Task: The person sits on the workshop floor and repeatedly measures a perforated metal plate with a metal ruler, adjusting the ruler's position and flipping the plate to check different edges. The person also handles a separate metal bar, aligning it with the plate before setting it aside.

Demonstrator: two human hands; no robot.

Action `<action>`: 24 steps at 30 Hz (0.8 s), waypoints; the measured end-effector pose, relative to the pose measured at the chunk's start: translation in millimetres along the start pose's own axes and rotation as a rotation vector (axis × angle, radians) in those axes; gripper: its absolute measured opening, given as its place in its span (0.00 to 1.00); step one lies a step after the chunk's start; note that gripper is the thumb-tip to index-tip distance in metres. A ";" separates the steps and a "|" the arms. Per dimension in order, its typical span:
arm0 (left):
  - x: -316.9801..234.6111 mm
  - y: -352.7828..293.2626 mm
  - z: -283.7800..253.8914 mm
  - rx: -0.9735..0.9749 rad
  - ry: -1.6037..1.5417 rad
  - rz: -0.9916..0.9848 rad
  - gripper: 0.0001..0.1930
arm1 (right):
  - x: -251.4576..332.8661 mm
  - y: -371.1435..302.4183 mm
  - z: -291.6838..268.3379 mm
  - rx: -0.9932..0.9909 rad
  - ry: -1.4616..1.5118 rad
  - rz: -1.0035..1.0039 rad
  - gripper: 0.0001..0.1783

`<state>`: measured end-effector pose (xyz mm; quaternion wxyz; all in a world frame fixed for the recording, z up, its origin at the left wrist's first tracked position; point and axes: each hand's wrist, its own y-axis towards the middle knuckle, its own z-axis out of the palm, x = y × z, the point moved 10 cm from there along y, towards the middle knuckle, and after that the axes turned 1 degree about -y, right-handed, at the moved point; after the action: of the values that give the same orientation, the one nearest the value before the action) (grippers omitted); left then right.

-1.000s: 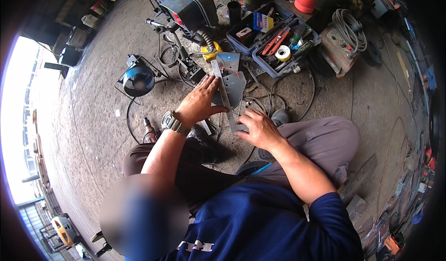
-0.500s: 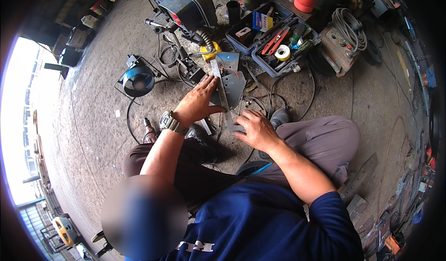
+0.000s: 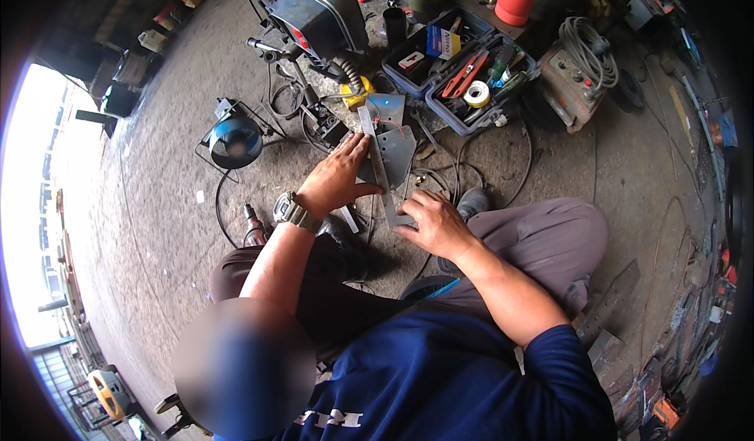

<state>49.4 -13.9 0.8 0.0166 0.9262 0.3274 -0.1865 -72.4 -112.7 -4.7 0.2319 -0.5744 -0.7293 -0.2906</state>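
Note:
An L-shaped steel square (image 3: 376,152) lies over a grey metal plate (image 3: 397,152) with small holes, low in front of me. My left hand (image 3: 334,180) is stretched out along the square's long blade, its fingertips and thumb touching that edge. At the near corner, my right hand (image 3: 434,223) grips the square's short arm between thumb and bent fingers. Part of the short arm is hidden under those fingers. Just beyond sits another metal piece with a blue-marked face (image 3: 386,107), and a thin reddish wire (image 3: 390,121) crosses between the two.
An open toolbox (image 3: 440,115) with tape and hand tools stands beyond, right of a dark machine (image 3: 318,21). A small blue fan (image 3: 234,141) and a power tool (image 3: 253,227) are at left. Cables (image 3: 528,158) loop over the floor; a cable-topped metal box (image 3: 567,87) stands at right.
Both hands keep their places on the square. The whole view has shifted very slightly; nothing was taken up or let go.

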 end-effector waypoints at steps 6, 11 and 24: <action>4.9 -0.8 0.0 -0.003 -0.005 0.008 0.51 | 2.5 1.8 1.8 -0.029 0.009 -0.067 0.17; -11.4 15.2 -3.6 0.012 -0.091 0.012 0.50 | -15.4 -5.8 3.2 -0.126 0.047 -0.108 0.19; -4.8 11.5 8.8 0.084 -0.046 -0.003 0.56 | -14.7 -8.7 13.8 -0.035 -0.025 -0.056 0.24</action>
<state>50.0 -27.1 -6.7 -0.0150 0.9211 0.3202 -0.2211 -77.5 -115.0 -25.8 0.2045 -0.5615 -0.7426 -0.3023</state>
